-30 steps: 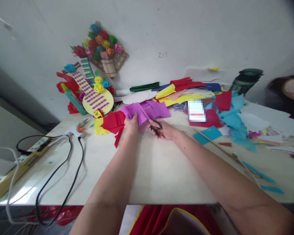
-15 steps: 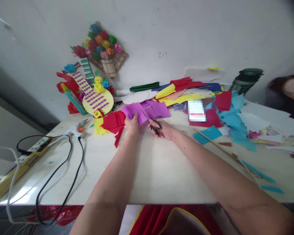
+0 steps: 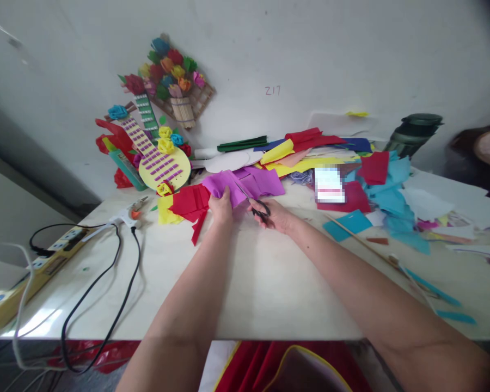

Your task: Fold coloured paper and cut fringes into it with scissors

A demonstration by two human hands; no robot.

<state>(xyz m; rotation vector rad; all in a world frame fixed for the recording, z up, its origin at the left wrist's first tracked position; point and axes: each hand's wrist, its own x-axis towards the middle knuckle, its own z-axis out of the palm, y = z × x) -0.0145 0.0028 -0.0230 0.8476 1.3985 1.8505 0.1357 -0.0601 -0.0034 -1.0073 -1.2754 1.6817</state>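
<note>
My left hand pinches the near edge of a purple crepe paper piece, which lies spread at the middle of the table. In my right hand is a pair of scissors with dark handles, fingers wrapped round the loops. The blades point away and to the left, across the purple paper. Beside my left hand lie folded red paper and a yellow piece partly under it.
A glue gun with a black cord lies left, near a power strip. A guitar-shaped craft leans at the back left. Coloured paper lines the wall. Right are a blurred-out phone, blue paper, a wooden stick and a dark green bottle.
The whole view has shifted very slightly. My hands, the scissors and the purple paper keep nearly the same places relative to each other.
</note>
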